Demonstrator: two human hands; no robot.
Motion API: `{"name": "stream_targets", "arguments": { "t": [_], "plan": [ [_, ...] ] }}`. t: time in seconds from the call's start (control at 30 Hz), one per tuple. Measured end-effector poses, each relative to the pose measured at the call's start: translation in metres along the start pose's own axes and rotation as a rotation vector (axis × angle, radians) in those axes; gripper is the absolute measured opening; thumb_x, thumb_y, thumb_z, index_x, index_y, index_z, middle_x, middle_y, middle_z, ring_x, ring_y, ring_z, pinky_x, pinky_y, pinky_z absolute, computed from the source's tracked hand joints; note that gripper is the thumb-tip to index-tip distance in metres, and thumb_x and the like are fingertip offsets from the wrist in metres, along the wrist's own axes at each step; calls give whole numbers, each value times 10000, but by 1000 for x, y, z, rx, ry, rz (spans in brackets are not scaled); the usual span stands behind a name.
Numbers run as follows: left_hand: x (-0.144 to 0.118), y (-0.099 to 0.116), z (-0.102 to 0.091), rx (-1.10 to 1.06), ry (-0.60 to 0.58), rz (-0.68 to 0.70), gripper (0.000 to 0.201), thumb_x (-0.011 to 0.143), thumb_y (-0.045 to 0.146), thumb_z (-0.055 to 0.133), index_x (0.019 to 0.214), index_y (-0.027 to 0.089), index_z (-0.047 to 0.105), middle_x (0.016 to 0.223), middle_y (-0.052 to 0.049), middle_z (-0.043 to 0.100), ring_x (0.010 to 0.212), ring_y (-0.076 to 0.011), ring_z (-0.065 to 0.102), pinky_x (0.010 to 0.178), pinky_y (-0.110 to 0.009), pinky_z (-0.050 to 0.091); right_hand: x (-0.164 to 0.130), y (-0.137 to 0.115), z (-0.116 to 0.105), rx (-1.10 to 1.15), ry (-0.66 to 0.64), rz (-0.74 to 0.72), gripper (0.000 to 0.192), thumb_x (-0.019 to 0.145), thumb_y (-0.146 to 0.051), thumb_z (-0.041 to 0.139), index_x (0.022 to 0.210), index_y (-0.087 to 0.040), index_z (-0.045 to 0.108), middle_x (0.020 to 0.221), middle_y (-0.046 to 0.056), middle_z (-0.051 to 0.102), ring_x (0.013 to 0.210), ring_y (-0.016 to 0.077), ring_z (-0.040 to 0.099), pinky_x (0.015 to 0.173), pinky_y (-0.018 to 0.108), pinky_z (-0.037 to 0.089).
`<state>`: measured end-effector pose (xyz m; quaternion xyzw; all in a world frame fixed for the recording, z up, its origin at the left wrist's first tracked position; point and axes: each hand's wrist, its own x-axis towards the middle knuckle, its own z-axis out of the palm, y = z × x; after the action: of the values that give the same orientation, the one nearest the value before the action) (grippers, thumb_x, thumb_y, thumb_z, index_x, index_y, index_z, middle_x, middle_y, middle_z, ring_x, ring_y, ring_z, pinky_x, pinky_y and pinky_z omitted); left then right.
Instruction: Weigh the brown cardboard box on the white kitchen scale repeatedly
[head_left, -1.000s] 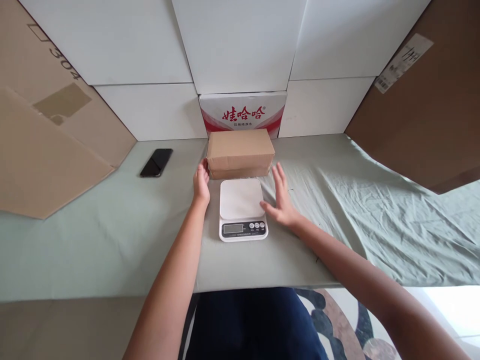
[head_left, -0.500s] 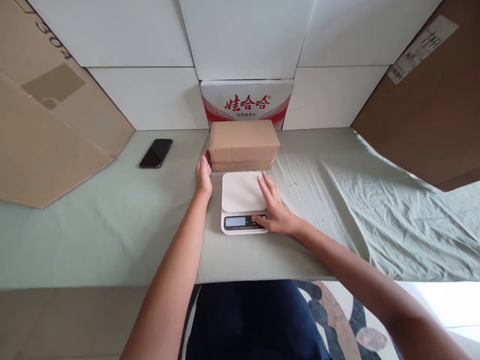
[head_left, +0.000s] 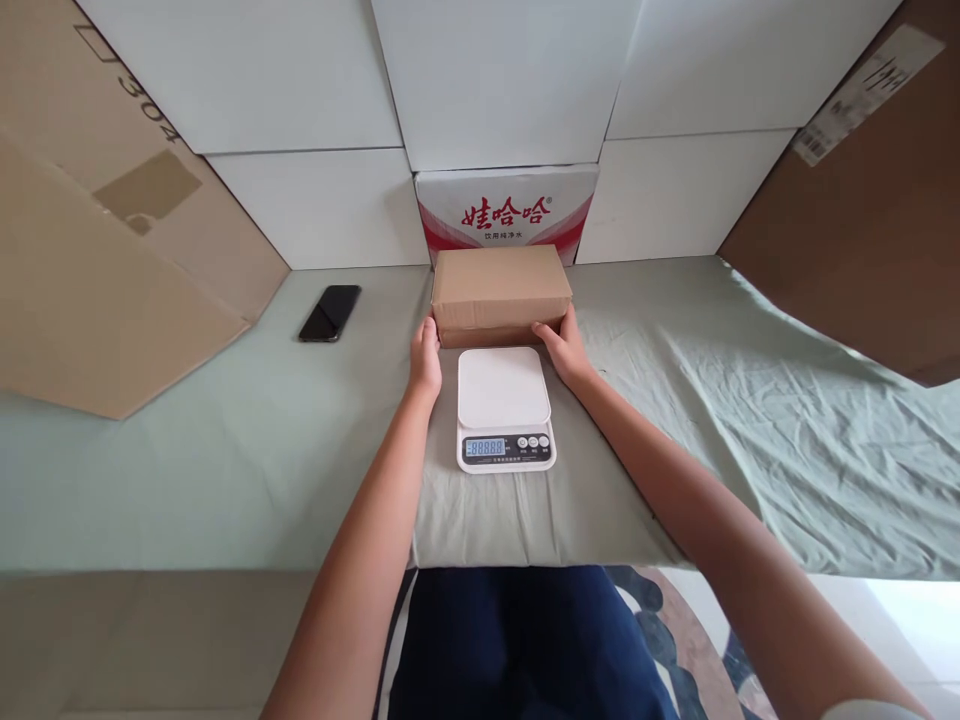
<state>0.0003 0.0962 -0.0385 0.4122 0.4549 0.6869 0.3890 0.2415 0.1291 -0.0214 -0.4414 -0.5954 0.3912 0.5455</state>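
1. Cardboard, plain brown: a closed cardboard box [head_left: 501,292] lies flat on the table [head_left: 187,470], near the middle of its far edge, long side facing me.
2. My left hand [head_left: 425,362] rests against the box's near left corner, fingers together and nearly straight, pressed to the side of the box rather than curled round it.
3. My right hand [head_left: 564,349] meets the near right corner in the same way, thumb lying along the front face, fingers loosely extended against the side. The box sits between both hands, and its base appears to be on the cloth.
4. Just in front of the box, between my wrists, stands a white kitchen scale [head_left: 505,408]. Its platform is bare, and its lit display shows a row of digits. Neither hand touches it.
5. A pale green cloth [head_left: 750,400] covers the table and is creased towards the right edge.
6. A black phone [head_left: 330,312] lies face up on the cloth near the far left part of the table, well apart from my left hand.
7. Behind the brown box, against the back wall, stands a white carton with red lettering [head_left: 507,212].
8. Large sheets of brown cardboard [head_left: 112,280] lean in at the left and right edges of the table, and white panels form the back wall.
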Motion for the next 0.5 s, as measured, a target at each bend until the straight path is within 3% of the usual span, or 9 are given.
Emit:
{"name": "stream_targets", "arguments": {
  "t": [0.5],
  "plan": [
    [1, -2, -3, -2, -2, 9, 837, 774, 890, 593, 1257, 216, 711, 1477, -157, 669, 1489, -325, 542, 1209, -422, 452, -4, 1, -3, -45, -45, 3, 596, 791, -375, 660, 1354, -257, 502, 1409, 90, 620, 1375, 340, 509, 1270, 594, 372]
  ]
}}
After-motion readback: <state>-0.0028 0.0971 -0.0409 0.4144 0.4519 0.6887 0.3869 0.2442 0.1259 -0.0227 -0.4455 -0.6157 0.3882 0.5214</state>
